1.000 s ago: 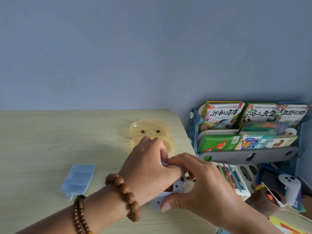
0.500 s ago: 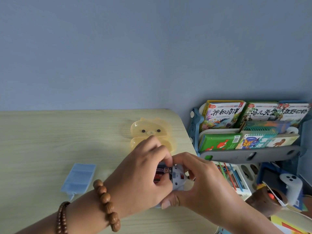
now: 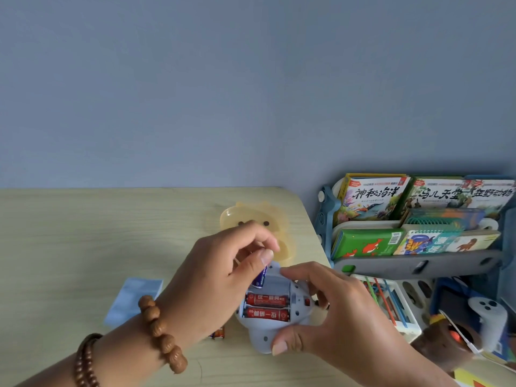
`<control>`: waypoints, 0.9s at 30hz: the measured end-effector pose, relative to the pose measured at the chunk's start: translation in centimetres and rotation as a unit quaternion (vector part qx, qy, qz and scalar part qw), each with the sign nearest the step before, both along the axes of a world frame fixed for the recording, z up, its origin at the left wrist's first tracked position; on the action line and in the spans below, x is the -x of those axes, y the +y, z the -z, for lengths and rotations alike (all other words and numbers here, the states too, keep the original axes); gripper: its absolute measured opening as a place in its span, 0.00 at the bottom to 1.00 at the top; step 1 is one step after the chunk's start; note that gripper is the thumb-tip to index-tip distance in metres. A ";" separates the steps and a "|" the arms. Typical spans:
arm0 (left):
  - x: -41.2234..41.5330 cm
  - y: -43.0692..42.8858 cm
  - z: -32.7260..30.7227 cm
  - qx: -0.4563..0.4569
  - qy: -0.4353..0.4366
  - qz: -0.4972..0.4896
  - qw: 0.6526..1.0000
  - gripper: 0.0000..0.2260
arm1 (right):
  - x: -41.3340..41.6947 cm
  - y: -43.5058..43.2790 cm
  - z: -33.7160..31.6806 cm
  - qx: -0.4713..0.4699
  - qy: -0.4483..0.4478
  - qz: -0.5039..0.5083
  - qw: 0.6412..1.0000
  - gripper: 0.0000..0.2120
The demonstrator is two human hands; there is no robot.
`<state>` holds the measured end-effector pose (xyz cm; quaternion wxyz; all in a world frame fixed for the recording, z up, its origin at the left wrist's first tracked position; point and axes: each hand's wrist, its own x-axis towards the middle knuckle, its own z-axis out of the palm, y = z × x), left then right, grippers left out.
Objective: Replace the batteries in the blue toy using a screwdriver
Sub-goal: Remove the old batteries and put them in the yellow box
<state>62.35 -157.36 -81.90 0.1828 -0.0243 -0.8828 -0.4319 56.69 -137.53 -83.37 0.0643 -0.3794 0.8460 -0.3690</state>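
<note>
Toy (image 3: pixel 275 329) lies belly-up at table (image 3: pixel 83 247) edge, right hand (image 3: pixel 332 311) gripping its rim. 2 red batteries (image 3: pixel 266 307) seated crosswise. Left hand (image 3: pixel 223 277) pinches blue battery (image 3: pixel 260 276) nearly upright over the empty slot; needs tipping parallel.

Two red batteries (image 3: pixel 266 307) sit in the pale blue toy (image 3: pixel 275 329), a dark blue battery (image 3: pixel 259 277) above, beside a translucent yellow bear-shaped lid (image 3: pixel 251 216) on light wood-grain table (image 3: pixel 83 233).

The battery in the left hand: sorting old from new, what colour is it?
Blue with a pale band, in the head view: the battery pinched by the left hand.
</note>
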 end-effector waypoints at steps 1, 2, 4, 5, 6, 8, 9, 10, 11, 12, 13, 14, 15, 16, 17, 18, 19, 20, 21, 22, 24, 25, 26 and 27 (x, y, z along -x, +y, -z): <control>0.0 -0.2 -0.2 -0.024 -0.010 0.000 1.000 0.04 | 0.0 0.0 0.0 0.000 0.001 0.001 1.000 0.38; 0.1 -0.5 -0.3 -0.060 -0.029 0.004 0.998 0.05 | 0.0 0.0 0.0 0.000 0.001 0.002 1.000 0.38; 0.3 -1.1 -0.6 -0.152 -0.088 0.029 0.984 0.10 | 0.0 0.0 0.1 0.000 -0.004 0.004 1.000 0.38; 0.3 -1.3 -0.6 -0.194 -0.112 0.042 0.974 0.14 | 0.0 0.0 0.2 0.001 -0.008 0.004 1.000 0.38; 0.4 -1.6 -0.6 -0.221 -0.126 0.050 0.966 0.18 | 0.0 0.0 0.2 0.001 -0.012 0.004 1.000 0.39; 0.6 -1.9 -0.4 -0.229 -0.128 0.041 0.964 0.22 | 0.0 0.0 0.3 0.002 -0.017 0.005 1.000 0.40; 0.7 -1.9 -0.3 -0.219 -0.124 0.029 0.967 0.23 | 0.0 0.0 0.3 0.001 -0.017 0.006 1.000 0.40; 0.8 -2.1 -0.2 -0.205 -0.118 0.015 0.972 0.23 | 0.1 -0.1 0.4 0.000 -0.017 0.006 1.000 0.40; 1.1 -2.3 -0.1 -0.187 -0.109 0.002 0.976 0.22 | 0.1 -0.1 0.3 0.000 -0.018 0.005 1.000 0.40; 1.3 -2.7 0.0 -0.160 -0.098 -0.010 0.982 0.22 | 0.1 -0.1 0.3 0.000 -0.018 0.005 1.000 0.40; 1.6 -3.2 0.1 -0.118 -0.084 -0.020 0.989 0.23 | 0.1 -0.1 0.3 0.000 -0.017 0.004 1.000 0.40; 2.0 -3.8 0.2 -0.064 -0.069 -0.026 0.995 0.24 | 0.1 -0.1 0.3 0.002 -0.018 0.004 1.000 0.40; 2.3 -4.5 0.2 -0.009 -0.058 -0.030 0.998 0.25 | 0.1 -0.1 0.3 0.003 -0.019 0.003 1.000 0.40; 2.7 -5.2 0.2 0.040 -0.049 -0.032 0.998 0.25 | 0.1 -0.1 0.3 0.005 -0.020 0.001 1.000 0.40; 3.1 -5.8 0.1 0.081 -0.043 -0.031 0.995 0.25 | 0.1 -0.1 0.4 0.006 -0.020 0.000 1.000 0.39; 3.5 -6.3 0.1 0.115 -0.041 -0.029 0.992 0.25 | 0.1 -0.1 0.4 0.007 -0.018 -0.001 1.000 0.39; 3.8 -6.8 0.1 0.139 -0.044 -0.026 0.989 0.24 | 0.2 0.0 0.5 0.008 -0.017 -0.002 1.000 0.39; 4.0 -7.2 0.1 0.159 -0.047 -0.018 0.986 0.24 | 0.2 0.0 0.5 0.007 -0.016 -0.003 1.000 0.40; 4.2 -7.5 0.2 0.178 -0.047 -0.006 0.983 0.23 | 0.3 0.0 0.6 0.007 -0.014 -0.005 1.000 0.40; 4.4 -7.8 0.4 0.196 -0.045 0.009 0.980 0.23 | 0.3 0.0 0.6 0.008 -0.013 -0.006 1.000 0.40; 4.7 -8.1 0.8 0.222 -0.051 0.036 0.973 0.22 | 0.4 0.0 0.7 0.008 -0.012 -0.007 1.000 0.40; 4.8 -8.2 1.1 0.228 -0.058 0.046 0.971 0.22 | 0.4 0.0 0.7 0.007 -0.013 -0.008 1.000 0.40; 4.9 -8.3 1.4 0.230 -0.068 0.055 0.969 0.23 | 0.5 0.0 0.7 0.009 -0.014 -0.008 1.000 0.41; 5.0 -8.3 1.6 0.232 -0.077 0.063 0.968 0.22 | 0.5 0.0 0.7 0.012 -0.015 -0.008 1.000 0.41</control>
